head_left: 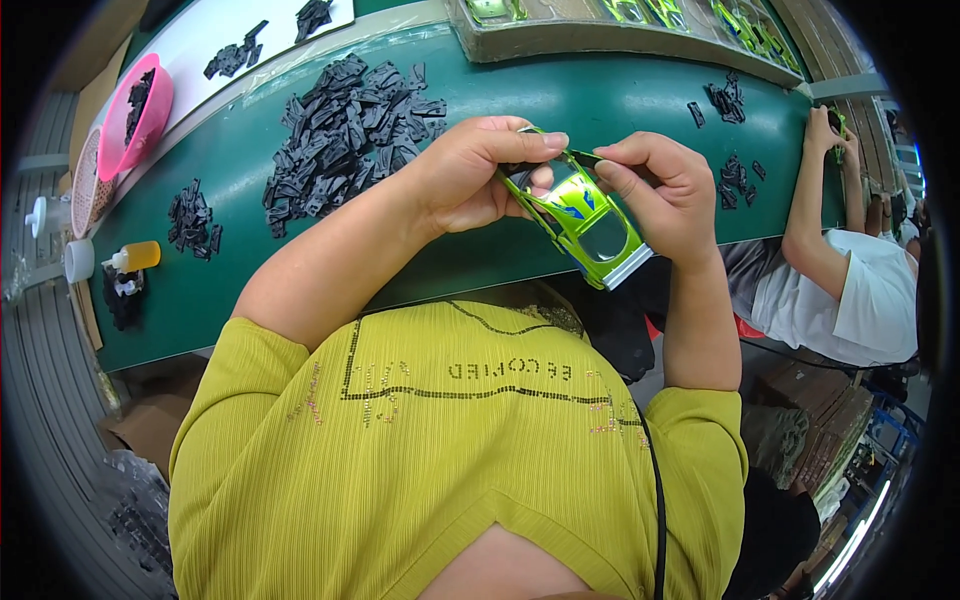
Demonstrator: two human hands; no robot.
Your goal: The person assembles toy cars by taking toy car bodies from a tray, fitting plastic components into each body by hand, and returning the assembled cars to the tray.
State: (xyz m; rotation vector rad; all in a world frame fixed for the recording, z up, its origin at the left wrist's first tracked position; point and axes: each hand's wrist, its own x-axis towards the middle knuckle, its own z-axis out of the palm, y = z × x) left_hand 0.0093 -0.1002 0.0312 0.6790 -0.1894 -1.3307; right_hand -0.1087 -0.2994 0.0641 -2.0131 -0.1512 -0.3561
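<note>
Yellow-green shirt point(450, 470) fills the near side of the head view, on this side of the heap point(345, 130) of black parts on the green bench point(540, 95). By the look of it, the work is fitting black parts to toy car shells, and one shell point(590, 215) seems partway through: it is up in both hands, to the right of the heap, with a black part point(645, 176) at its far end that does not look seated. Whether anything is already fixed inside is hidden. Much appears left — the heap is large, and more shells point(745, 35) lie in the tray point(620, 45), beyond the heap and to its right, though whether those are finished I cannot tell.

As for looks, the shell is glossy bright green, with blue marks on top, a greyish window and a silver strip across the end nearest the wearer; it is tilted, that end lowest.

Left hand point(485, 170) has a firm grip on the shell's far end, thumb uppermost. Right hand point(665, 195) pinches the black part between thumb and forefinger — its grip closed, close against the shell's edge.
</note>
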